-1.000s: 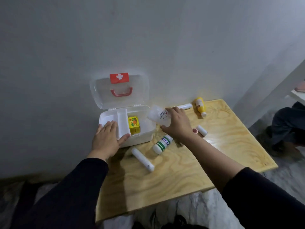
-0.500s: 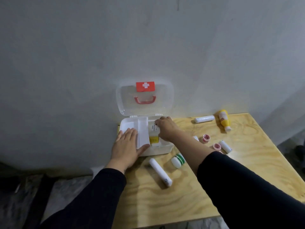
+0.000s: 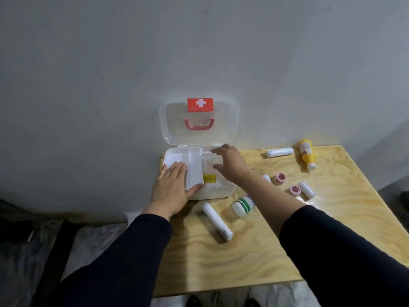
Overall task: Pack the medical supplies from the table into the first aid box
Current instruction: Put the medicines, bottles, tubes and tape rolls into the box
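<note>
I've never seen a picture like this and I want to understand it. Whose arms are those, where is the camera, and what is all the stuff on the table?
Those arms belong to a person wearing a camera on their head, so you see what they see, looking down at their own hands. There is no machine here.

The left hand lies flat on the white tray at the left side of the first aid box, holding nothing. The right hand reaches over the box with fingers spread, and it looks empty too. The box's clear lid stands open against the wall, and a small yellow packet is already inside.

Still waiting on the wooden table are a yellow bottle, a green-striped bottle, white rolls like this long one, and two small tape rolls.
</note>
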Tool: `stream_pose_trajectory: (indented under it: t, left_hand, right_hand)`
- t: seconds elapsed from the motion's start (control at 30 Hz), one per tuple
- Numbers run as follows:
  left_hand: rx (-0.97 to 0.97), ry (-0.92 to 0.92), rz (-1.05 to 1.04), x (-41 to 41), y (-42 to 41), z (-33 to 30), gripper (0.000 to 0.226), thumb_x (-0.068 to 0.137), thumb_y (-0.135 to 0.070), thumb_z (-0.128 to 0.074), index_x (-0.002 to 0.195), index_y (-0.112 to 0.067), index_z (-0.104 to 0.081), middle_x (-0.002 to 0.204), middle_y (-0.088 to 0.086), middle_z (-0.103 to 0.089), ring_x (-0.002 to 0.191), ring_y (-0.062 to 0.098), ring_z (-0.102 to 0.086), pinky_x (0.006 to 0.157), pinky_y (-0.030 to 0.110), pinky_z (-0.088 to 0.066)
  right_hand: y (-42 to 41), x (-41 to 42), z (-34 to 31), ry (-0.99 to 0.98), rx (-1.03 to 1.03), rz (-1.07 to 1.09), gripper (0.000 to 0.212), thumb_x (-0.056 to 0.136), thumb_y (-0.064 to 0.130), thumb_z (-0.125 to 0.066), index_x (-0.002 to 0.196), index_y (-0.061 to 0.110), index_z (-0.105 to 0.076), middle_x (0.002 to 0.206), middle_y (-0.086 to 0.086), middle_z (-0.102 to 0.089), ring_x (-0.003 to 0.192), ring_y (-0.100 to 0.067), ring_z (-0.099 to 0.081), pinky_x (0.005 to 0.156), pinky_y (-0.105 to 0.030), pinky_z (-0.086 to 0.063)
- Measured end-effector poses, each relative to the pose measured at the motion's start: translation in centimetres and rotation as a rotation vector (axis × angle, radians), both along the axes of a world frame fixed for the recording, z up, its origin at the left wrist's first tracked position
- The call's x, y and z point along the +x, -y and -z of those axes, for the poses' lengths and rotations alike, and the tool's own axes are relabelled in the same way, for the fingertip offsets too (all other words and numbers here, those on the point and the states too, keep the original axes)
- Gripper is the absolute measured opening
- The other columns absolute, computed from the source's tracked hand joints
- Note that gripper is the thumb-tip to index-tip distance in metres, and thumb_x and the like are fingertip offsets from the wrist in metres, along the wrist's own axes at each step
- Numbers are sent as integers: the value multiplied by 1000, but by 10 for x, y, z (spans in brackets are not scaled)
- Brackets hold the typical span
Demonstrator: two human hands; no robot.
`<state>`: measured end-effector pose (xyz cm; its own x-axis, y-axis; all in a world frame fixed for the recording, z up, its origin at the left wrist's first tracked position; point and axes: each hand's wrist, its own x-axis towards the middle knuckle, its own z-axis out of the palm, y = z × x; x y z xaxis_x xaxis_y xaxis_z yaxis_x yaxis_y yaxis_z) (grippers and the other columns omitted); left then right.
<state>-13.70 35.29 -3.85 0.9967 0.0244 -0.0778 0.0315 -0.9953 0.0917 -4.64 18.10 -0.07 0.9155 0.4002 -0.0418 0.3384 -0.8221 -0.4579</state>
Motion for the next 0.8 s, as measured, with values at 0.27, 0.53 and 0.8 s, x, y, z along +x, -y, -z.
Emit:
stream_pose_trajectory:
  t: [0.27, 0.53, 0.8]
  left_hand:
    - [15, -7, -2, -1, 1, -2, 101, 77, -77, -4, 152, -12, -20, 161, 3, -22, 149, 17, -14, 123, 38, -2]
    - [29, -1, -6, -1, 2, -2, 102, 76, -77, -2, 151, -12, -22, 160, 3, -24, 149, 17, -15, 123, 38, -3]
    - [43, -7, 9, 1, 1, 0, 103, 75, -77, 0, 151, -12, -22, 160, 4, -23, 149, 18, -15, 123, 39, -3]
  right_hand:
    - [81, -20, -11, -19, 138, 326, 43, 83, -12, -43, 117, 6, -63, 118, -11, -67, 112, -27, -60, 91, -27, -44]
    - [118, -49, 32, -146, -252, 85, 56, 83, -7, -49, 132, 21, -49, 134, -11, -54, 120, -28, -53, 96, -37, -48]
    - [126, -44, 35, -16, -266, 18, 34, 83, -1, -58, 111, 18, -60, 118, -6, -63, 109, -24, -53, 89, -34, -44]
